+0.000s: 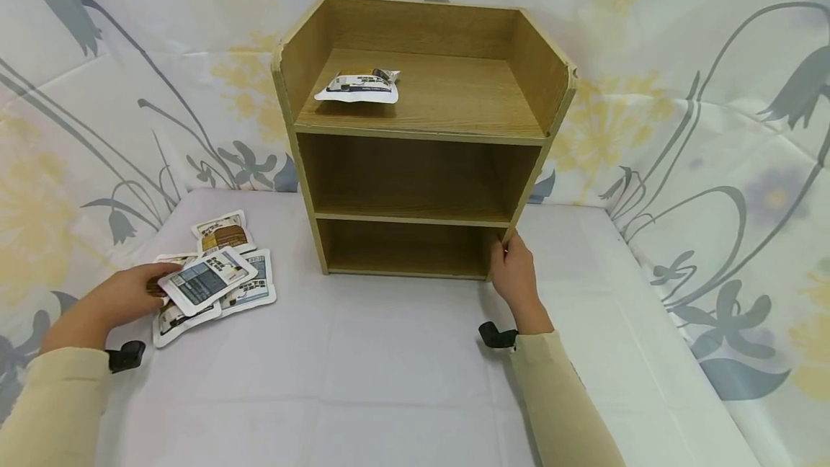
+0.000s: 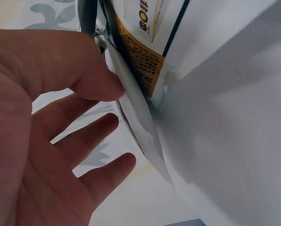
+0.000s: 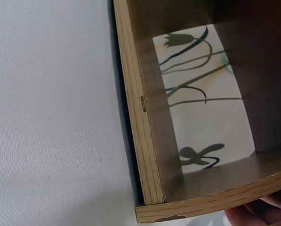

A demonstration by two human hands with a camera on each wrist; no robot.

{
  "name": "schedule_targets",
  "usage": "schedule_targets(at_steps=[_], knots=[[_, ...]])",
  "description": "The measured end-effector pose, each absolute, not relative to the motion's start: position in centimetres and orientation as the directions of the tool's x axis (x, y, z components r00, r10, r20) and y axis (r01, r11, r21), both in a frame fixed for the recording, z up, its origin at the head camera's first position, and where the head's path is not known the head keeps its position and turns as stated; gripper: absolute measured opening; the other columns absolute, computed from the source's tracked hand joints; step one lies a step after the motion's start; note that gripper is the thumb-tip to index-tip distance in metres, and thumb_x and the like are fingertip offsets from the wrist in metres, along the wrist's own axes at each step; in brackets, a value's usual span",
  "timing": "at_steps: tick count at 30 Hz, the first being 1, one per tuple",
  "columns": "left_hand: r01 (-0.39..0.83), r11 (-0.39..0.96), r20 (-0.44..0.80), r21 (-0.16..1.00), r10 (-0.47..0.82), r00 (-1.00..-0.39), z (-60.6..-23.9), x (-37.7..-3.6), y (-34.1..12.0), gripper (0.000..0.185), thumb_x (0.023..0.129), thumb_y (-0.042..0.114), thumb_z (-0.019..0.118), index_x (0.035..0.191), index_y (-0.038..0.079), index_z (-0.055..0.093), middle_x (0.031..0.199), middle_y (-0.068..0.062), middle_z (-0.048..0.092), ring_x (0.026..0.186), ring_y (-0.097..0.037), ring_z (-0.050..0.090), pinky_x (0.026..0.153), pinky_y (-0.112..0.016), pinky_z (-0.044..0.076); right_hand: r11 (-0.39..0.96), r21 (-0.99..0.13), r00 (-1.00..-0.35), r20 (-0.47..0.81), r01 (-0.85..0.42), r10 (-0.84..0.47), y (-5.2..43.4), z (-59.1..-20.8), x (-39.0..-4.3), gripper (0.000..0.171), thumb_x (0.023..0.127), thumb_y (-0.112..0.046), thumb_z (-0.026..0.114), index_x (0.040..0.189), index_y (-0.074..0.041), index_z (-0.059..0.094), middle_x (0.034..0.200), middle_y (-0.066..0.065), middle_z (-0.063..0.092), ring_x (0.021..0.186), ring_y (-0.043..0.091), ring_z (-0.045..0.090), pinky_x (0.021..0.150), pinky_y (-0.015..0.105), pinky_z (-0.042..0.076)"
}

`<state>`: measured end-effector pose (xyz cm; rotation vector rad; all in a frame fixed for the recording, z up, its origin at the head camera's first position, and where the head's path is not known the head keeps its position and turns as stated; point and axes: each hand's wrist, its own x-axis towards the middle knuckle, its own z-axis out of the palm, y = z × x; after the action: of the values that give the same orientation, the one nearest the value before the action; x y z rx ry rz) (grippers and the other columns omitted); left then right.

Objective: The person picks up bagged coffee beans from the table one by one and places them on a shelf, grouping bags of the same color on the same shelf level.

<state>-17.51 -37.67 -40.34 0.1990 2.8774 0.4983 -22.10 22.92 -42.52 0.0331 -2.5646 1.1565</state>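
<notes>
A small wooden shelf unit [image 1: 415,134] stands on a white-covered surface near the patterned cloth. My right hand [image 1: 516,276] grips its lower right side panel; in the right wrist view, fingers [image 3: 258,214] show outside that panel [image 3: 215,200]. At the left lies a loose pile of flat, printed food pouches. My left hand [image 1: 132,295] is at the pile's left edge, beside the uppermost pouch [image 1: 207,279]. In the left wrist view, a fingertip touches a pouch edge [image 2: 135,106] while the other fingers are spread apart. Part of the contact is hidden.
One more pouch [image 1: 359,86] lies on the shelf's top tier, its front end towards me. A brown-printed pouch [image 1: 223,233] is at the back of the pile. Flower-patterned cloth [image 1: 733,128] hangs behind and on both sides. The white covering [image 1: 389,366] extends in front.
</notes>
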Motion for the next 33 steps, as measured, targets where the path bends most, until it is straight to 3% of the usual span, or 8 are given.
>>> schedule_targets(at_steps=[8,12,16,21,33], knots=[[0.100,0.914,-0.226,0.393,0.202,-0.953,-40.53,-17.29,-37.57,0.079,0.069,0.006,0.072,0.139,-0.009,0.039,0.111,-0.027,0.059,0.092,-0.030,0.056,0.072,-0.033,0.046,0.675,-0.720,-0.944,0.312,-0.161,0.108,22.96,-42.41,-22.14,0.042,0.104,-0.030,0.036,0.130,0.000,0.048,0.122,0.024,0.060,0.105,0.037,0.063,0.083,0.051,0.054],[0.101,0.921,-0.232,0.377,0.200,-0.952,-40.54,-17.17,-37.59,0.083,0.066,0.005,0.073,0.140,-0.010,0.036,0.113,-0.030,0.057,0.094,-0.034,0.055,0.073,-0.036,0.046,0.673,-0.722,-0.945,0.310,-0.161,0.106,22.97,-42.35,-22.16,0.043,0.104,-0.031,0.036,0.132,0.000,0.048,0.124,0.024,0.059,0.108,0.037,0.062,0.085,0.052,0.054],[0.085,0.938,-0.224,0.335,0.167,-0.960,-40.56,-17.13,-37.73,0.077,0.071,0.006,0.068,0.138,-0.012,0.036,0.121,-0.038,0.052,0.097,-0.043,0.054,0.079,-0.050,0.047,0.672,-0.723,-0.945,0.309,-0.161,0.106,22.89,-42.38,-22.16,0.043,0.104,-0.031,0.036,0.133,0.000,0.047,0.127,0.024,0.058,0.111,0.037,0.062,0.086,0.052,0.054],[0.066,0.959,-0.204,0.276,0.125,-0.971,-40.23,-16.91,-37.88,0.064,0.077,0.013,0.064,0.132,-0.014,0.042,0.118,-0.040,0.054,0.099,-0.051,0.055,0.084,-0.063,0.045,0.674,-0.719,-0.943,0.315,-0.167,0.104,22.87,-42.46,-22.13,0.042,0.104,-0.030,0.036,0.131,0.000,0.048,0.126,0.024,0.059,0.110,0.037,0.062,0.086,0.052,0.054],[0.026,0.938,-0.166,0.346,0.089,-0.982,-39.87,-16.85,-37.77,0.053,0.087,0.017,0.059,0.130,-0.010,0.044,0.123,-0.039,0.052,0.108,-0.054,0.052,0.085,-0.063,0.045,0.676,-0.719,-0.942,0.317,-0.163,0.110,22.87,-42.57,-22.12,0.040,0.104,-0.031,0.036,0.124,0.001,0.051,0.120,0.024,0.061,0.104,0.036,0.063,0.082,0.051,0.054]])
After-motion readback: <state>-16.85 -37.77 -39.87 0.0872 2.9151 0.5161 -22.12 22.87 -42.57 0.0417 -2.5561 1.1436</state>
